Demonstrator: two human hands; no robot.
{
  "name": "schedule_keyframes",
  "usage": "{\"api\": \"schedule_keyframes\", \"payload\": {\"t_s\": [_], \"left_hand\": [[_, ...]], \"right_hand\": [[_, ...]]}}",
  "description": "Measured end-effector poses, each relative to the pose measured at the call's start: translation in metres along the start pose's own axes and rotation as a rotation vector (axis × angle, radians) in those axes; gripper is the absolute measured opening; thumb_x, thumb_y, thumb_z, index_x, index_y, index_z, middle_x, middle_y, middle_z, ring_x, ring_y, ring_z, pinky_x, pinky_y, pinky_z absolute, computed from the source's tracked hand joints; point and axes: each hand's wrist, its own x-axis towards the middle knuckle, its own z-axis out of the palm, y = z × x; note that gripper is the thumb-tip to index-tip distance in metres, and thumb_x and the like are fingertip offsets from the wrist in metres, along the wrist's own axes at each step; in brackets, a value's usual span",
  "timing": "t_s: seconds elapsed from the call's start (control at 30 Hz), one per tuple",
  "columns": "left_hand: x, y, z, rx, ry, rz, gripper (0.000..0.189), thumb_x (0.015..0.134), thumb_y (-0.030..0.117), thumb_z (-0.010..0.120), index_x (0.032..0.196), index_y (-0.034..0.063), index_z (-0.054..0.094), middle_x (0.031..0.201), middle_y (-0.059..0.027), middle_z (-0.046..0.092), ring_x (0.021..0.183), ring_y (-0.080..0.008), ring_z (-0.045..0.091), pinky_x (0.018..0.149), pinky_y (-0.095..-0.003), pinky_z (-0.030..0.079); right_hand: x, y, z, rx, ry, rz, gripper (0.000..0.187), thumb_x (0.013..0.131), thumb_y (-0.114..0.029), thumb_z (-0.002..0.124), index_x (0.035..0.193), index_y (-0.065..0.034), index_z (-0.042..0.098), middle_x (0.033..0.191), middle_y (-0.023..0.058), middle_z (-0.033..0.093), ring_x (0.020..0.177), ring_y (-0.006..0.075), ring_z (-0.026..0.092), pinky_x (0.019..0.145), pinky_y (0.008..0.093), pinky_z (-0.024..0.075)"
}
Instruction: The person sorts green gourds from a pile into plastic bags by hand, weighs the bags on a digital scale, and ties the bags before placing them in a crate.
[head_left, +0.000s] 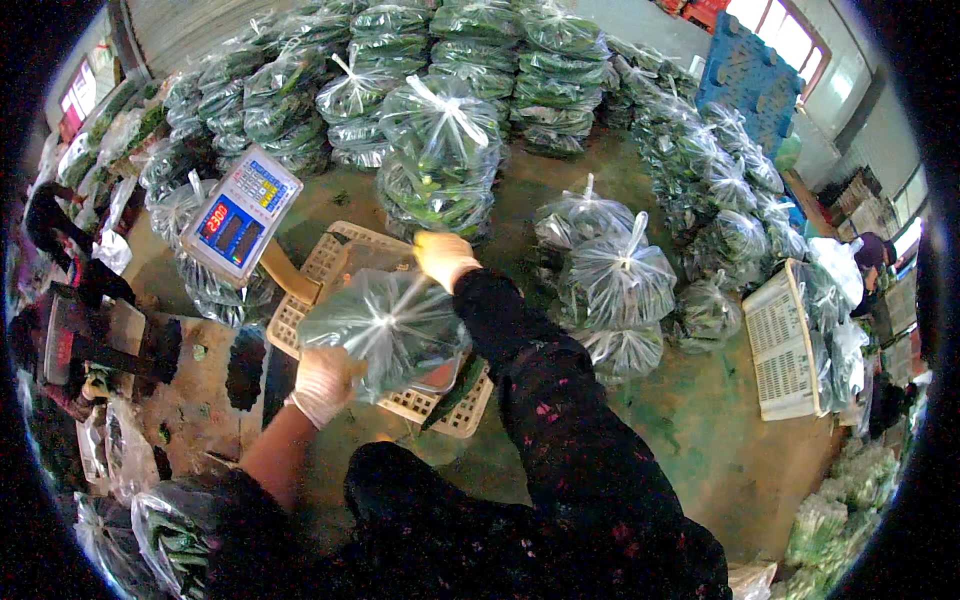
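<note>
A tied clear plastic bag of green vegetables (390, 319) rests over a platform scale. My left hand (328, 381), in a pale glove, grips the bag's near left side. At its far right edge is my right hand (444, 259), also gloved, with fingers curled on the plastic; the fingertips are partly hidden. A white knot gathers the plastic at the bag's middle. Under the bag lies a beige plastic crate (444, 411), used as a slatted base around the scale pan. The scale's display head (241, 214) stands on a post to the left, with red digits lit.
Stacked bags of greens (555, 82) line the far side. A bag pile (435, 157) stands just beyond my right hand, another (619, 277) to the right. A white crate (784, 345) stands further right. At far left, a person (64, 232) is beside another scale (82, 341).
</note>
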Motion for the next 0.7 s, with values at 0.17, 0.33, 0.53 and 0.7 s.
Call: {"api": "schedule_keyframes", "payload": {"t_s": [0.17, 0.33, 0.53, 0.7], "left_hand": [[-0.001, -0.010, 0.030, -0.350, 0.168, -0.178, 0.023, 0.084, 0.030, 0.062, 0.076, 0.0094, 0.068, 0.072, -0.0111, 0.064, 0.070, -0.0317, 0.062, 0.062, -0.0437, 0.047], [-0.016, -0.014, 0.040, -1.152, 0.300, -0.600, 0.024, 0.086, 0.025, 0.070, 0.082, 0.0013, 0.065, 0.073, -0.0034, 0.064, 0.064, -0.0114, 0.054, 0.060, -0.0275, 0.044], [0.005, 0.035, -0.011, -1.514, 0.348, -0.533, 0.015, 0.091, 0.019, 0.063, 0.087, 0.0041, 0.063, 0.072, 0.0026, 0.056, 0.064, -0.0065, 0.048, 0.058, -0.0242, 0.040], [-0.023, 0.030, -0.062, -1.391, 0.372, -0.623, 0.019, 0.091, 0.024, 0.061, 0.086, 0.0056, 0.062, 0.076, 0.0025, 0.059, 0.066, -0.0061, 0.050, 0.058, -0.0217, 0.038]], "right_hand": [[-0.014, 0.026, 0.018, -0.020, 0.031, 0.154, 0.028, 0.081, -0.030, 0.059, 0.098, -0.0079, 0.062, 0.092, 0.0151, 0.067, 0.088, 0.0364, 0.063, 0.076, 0.0464, 0.0489], [-0.050, -0.054, -0.023, 0.198, -0.182, -0.404, 0.073, 0.063, -0.036, 0.078, 0.126, -0.0108, 0.053, 0.112, 0.0182, 0.062, 0.108, 0.0328, 0.058, 0.089, 0.0409, 0.0461], [-0.073, -0.089, 0.019, 0.037, -0.148, -0.245, 0.022, 0.077, -0.016, 0.059, 0.098, -0.0106, 0.066, 0.086, 0.0165, 0.068, 0.084, 0.0373, 0.066, 0.071, 0.0474, 0.0517], [-0.093, -0.101, -0.022, 0.160, -0.160, -0.134, 0.021, 0.077, -0.018, 0.055, 0.090, -0.0082, 0.068, 0.088, 0.0170, 0.068, 0.087, 0.0381, 0.065, 0.073, 0.0485, 0.0507]]}}
